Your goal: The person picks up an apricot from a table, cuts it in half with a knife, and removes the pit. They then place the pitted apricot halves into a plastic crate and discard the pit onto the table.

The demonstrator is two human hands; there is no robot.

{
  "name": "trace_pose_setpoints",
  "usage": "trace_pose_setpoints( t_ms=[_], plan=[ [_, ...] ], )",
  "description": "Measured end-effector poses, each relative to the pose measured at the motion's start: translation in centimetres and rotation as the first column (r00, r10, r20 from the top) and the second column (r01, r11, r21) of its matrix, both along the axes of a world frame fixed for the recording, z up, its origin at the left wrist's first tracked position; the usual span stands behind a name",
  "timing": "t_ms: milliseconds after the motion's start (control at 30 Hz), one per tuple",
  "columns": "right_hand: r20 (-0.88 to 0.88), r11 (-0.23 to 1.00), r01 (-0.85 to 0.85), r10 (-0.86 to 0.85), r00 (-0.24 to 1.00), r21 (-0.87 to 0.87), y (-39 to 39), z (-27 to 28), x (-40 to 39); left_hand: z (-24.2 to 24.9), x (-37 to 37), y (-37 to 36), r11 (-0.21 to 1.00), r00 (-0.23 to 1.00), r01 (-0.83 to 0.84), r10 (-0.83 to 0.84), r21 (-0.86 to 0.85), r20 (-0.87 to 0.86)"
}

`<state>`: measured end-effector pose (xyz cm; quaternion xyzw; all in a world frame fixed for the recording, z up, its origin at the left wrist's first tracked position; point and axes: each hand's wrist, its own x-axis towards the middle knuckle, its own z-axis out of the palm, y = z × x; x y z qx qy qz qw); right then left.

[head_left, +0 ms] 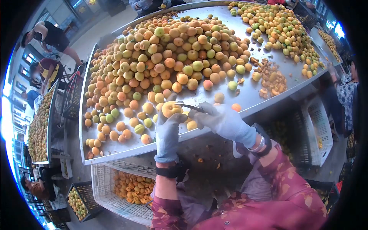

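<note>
My left hand (168, 128), in a pale glove, has its fingers round an apricot (171, 109) at the near edge of the metal table. From the other side my right hand (222, 122), gloved too, grips a small knife (188, 106) with a dark curved blade. The blade's tip is right at the apricot's side. Behind both hands a big heap of apricots (168, 53) covers the table, orange to green in colour. A few loose apricots lie close around my fingers, partly hidden by them.
Cut apricot pieces (273, 78) lie on the metal table (245, 104) to the right. Below the edge, a white crate (105, 193) holds apricot halves. Another white crate (320, 126) stands at right, a black crate (85, 203) lower left. Other people work around the tables.
</note>
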<state>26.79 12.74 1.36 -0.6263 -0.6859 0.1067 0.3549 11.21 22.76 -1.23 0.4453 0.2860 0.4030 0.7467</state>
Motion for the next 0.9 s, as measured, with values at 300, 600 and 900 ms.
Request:
trace_pose_setpoints(
  t_ms=[300,600,900],
  plan=[
    [-0.602,0.993,0.048,-0.105,0.792,-0.109,0.2,1.5,-0.1,-0.3,-0.4,-0.1,0.965,0.967,0.236,-0.223,0.115,-0.121],
    [-0.466,0.989,0.054,-0.113,0.878,-0.138,0.9,0.7,-0.6,-0.4,-0.4,-1.1,0.944,0.912,0.315,-0.273,0.095,-0.306],
    [-0.453,0.998,0.052,-0.06,0.89,-0.03,0.7,0.9,-1.0,-0.5,-0.5,-1.0,0.947,0.902,0.313,-0.271,0.077,-0.335]
  ],
)
